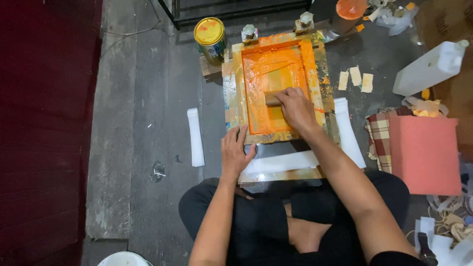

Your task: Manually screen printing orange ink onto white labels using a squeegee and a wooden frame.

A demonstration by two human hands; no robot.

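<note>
A wooden screen-printing frame [235, 88] smeared with orange ink lies on the floor in front of me, clamped at its far edge. My right hand [295, 107] is closed on a wooden squeegee [271, 98] resting inside the frame on the orange mesh [268, 69]. My left hand [235, 151] lies flat, fingers spread, on the near left corner of the frame. A white strip of material [281, 162] sticks out from under the frame's near edge.
A gold-lidded tin [210, 35] stands at the frame's far left. A white strip [196, 137] lies left. To the right sit a white jug [429, 69], a pink pad [424, 153] on checked cloth, paper scraps [355, 79] and an orange lid [351, 8].
</note>
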